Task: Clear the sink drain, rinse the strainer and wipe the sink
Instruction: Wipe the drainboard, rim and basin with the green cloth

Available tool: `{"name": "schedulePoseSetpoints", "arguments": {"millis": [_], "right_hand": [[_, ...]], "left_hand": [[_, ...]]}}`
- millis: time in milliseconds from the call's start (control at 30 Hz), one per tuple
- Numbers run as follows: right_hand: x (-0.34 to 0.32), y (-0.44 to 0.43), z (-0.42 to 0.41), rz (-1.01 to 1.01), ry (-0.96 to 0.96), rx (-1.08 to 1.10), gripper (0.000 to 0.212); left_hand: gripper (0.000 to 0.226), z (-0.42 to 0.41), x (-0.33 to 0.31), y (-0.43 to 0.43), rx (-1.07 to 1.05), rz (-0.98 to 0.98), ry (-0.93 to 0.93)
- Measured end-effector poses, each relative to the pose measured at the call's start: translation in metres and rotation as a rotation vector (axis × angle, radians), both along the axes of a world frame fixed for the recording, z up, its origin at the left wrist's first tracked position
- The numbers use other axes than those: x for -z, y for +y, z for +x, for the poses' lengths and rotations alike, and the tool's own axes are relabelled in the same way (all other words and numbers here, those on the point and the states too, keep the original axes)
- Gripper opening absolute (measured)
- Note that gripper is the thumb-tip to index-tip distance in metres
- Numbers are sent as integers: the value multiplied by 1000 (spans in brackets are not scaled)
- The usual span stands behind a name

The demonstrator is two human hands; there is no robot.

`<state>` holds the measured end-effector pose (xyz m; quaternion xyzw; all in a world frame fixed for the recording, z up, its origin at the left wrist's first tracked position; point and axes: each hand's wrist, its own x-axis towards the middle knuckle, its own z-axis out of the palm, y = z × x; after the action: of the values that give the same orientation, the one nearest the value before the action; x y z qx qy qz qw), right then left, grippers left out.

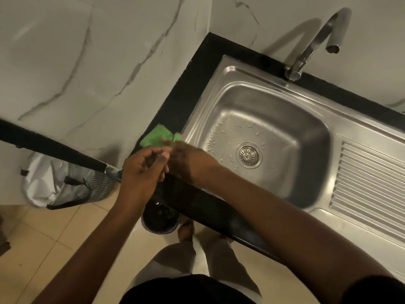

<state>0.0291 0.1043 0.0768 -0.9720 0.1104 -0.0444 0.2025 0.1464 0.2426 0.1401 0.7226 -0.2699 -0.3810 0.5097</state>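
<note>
The two hands meet over the near left corner of the sink (274, 102), just above the front edge of the black desk (192, 84). The left hand (140, 172) has its fingers curled inward, with the fingertips against the right hand (188, 163). Whether it pinches anything small between them cannot be told. The right hand is blurred, lying palm down with its fingers pointing left toward the other hand, and its grip cannot be told either. A green cloth (157, 136) lies crumpled on the desk just left of the sink's rim and just beyond the hands, partly hidden by them. The strainer (248, 155) sits in the drain at the bottom of the steel basin, to the right of the hands and apart from them. Water drops are scattered on the basin floor around and to the left of it. The tap (315, 40) stands at the far rim, its spout curving over the basin, and no water runs from it. A ribbed draining board (372, 183) lies to the right of the basin. On the floor (54, 238) below the hands stands a small dark bin (153, 228), near a bare foot (186, 231). A pale bag (65, 183) with dark straps sits farther left against the marble wall (87, 62). A long dark bar (54, 148) crosses above the bag.
</note>
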Motion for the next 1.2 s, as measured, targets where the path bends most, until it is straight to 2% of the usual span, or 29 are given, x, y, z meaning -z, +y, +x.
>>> {"name": "schedulePoseSetpoints", "arguments": {"millis": [67, 133, 200, 333, 467, 533, 633, 700, 800, 833, 900, 967, 1033, 1200], "right_hand": [[-1, -36, 13, -68, 73, 120, 59], [-4, -81, 27, -88, 131, 137, 71], [-7, -132, 35, -73, 181, 230, 72], [0, -206, 36, -41, 247, 439, 61], [13, -176, 42, -19, 201, 457, 64], [17, -136, 42, 7, 114, 389, 66], [19, -68, 35, 61, 113, 55, 57], [19, -42, 25, -70, 84, -116, 61], [10, -70, 19, -160, -45, -178, 59], [9, -89, 22, -163, -71, -158, 56], [4, -144, 21, -215, -48, 56, 60], [-2, -204, 12, -236, 77, 322, 64], [-5, -260, -2, -253, 214, 470, 63], [-2, -300, -18, -254, 286, 507, 63]], "left_hand": [[16, 1, 2, -2, -18, -14, -12], [15, 1, 5, -4, -45, 7, -16], [14, -3, 9, -7, -70, 16, 8], [12, -15, 16, -9, -108, 20, 71], [14, -19, 23, -10, -126, 37, 51], [18, -17, 22, -17, -125, 37, 9], [16, -15, 17, -32, -108, 22, -29], [11, -18, 14, -43, -98, 7, -26], [29, -18, 11, -57, -114, -13, -1], [31, -18, 13, -62, -123, -20, 6], [33, -24, 19, -71, -118, -16, 21], [36, -38, 24, -78, -107, -12, 40], [34, -53, 27, -85, -110, -20, 78], [10, -78, 26, -95, -84, -2, 140]]}}
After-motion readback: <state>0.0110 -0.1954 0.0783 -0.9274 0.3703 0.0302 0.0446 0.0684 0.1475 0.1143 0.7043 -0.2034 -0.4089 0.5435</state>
